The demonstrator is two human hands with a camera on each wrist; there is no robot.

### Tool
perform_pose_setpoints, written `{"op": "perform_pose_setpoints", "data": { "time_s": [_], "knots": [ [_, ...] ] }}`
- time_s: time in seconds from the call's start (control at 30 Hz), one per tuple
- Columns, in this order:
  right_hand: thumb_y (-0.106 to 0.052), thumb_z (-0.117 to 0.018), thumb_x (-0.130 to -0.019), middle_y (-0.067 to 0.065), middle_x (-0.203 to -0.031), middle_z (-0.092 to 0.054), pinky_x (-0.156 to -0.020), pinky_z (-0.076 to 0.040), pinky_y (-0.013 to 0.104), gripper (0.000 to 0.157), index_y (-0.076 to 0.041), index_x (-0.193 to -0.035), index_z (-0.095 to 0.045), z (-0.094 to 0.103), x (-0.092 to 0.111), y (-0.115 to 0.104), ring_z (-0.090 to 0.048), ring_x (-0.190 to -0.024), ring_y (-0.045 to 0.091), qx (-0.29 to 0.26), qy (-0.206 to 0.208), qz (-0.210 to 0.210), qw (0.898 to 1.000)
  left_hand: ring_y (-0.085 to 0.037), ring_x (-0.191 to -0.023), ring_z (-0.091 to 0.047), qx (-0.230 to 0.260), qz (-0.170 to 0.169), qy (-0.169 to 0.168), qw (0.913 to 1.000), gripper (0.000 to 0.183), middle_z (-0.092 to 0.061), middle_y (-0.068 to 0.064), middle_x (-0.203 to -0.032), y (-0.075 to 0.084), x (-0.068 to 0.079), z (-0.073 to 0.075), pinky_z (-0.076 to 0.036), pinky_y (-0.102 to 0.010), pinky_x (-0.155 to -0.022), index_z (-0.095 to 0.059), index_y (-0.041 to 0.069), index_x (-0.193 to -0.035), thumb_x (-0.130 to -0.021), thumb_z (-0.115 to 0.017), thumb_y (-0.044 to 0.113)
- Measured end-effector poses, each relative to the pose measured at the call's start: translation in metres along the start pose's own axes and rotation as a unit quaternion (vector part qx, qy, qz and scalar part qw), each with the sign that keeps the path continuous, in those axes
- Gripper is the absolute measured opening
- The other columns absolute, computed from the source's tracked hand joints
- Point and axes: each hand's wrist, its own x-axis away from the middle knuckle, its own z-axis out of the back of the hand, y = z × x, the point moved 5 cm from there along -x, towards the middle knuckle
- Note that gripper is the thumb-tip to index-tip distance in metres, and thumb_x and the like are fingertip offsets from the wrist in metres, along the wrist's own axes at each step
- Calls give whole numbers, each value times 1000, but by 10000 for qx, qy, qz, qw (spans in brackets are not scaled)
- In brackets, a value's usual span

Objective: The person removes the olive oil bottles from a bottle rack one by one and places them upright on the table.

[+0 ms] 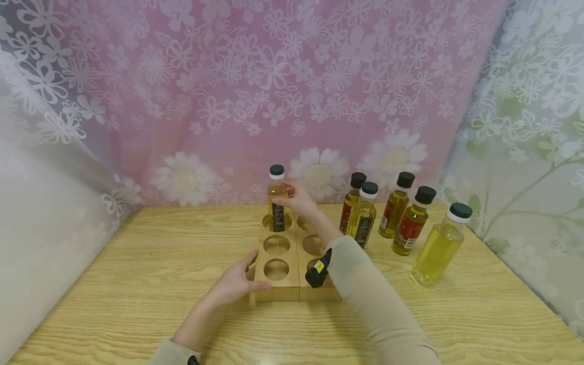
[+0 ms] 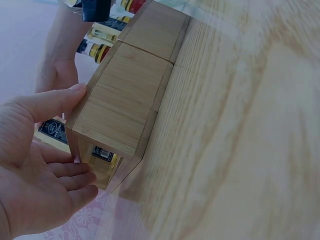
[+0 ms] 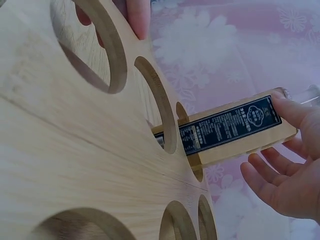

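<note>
Two wooden racks with round holes, side by side [image 1: 295, 274], stand on the table. My left hand [image 1: 231, 281] holds the left rack at its near left corner, the thumb over the top edge and the fingers at the open side [image 2: 82, 187]. My right hand [image 1: 301, 201] grips an oil bottle [image 1: 277, 215] below its dark green and white cap. The bottle is upright, with yellow oil and a black label, and its lower part is down in the rear left hole. In the right wrist view, the thumb [image 3: 292, 107] lies against the bottle above the label.
On the right stand several other oil bottles: red-labelled ones with black caps [image 1: 410, 228], a black-labelled one [image 1: 363, 228] beside my right forearm, and one nearer bottle [image 1: 439, 251] with a green and white cap. A floral curtain [image 1: 255, 111] hangs behind the table.
</note>
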Motion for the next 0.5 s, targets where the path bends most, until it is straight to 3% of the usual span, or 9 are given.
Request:
{"op": "perform_pose_setpoints", "data": {
  "time_s": [0.27, 0.5],
  "knots": [
    [-26, -71, -83, 14, -118, -54, -84, -46, 41, 55, -2, -127, -48, 4, 6, -2, -52, -106, 28, 438, 226, -7, 9988, -47, -132, -21, 82, -24, -55, 9999, 96, -22, -18, -150, -2, -1, -1, -29, -58, -100, -20, 0, -147, -76, -78, 27],
    [-24, -71, -84, 15, -119, -54, -86, -46, 40, 55, -3, -129, -48, 8, 10, -7, -55, -103, 28, 415, 307, 155, 9985, -47, -133, -20, 88, -34, -75, 9999, 98, -21, -19, -150, -4, -2, -1, -26, -58, -102, -18, -1, -147, -75, -78, 29]
  ]
}}
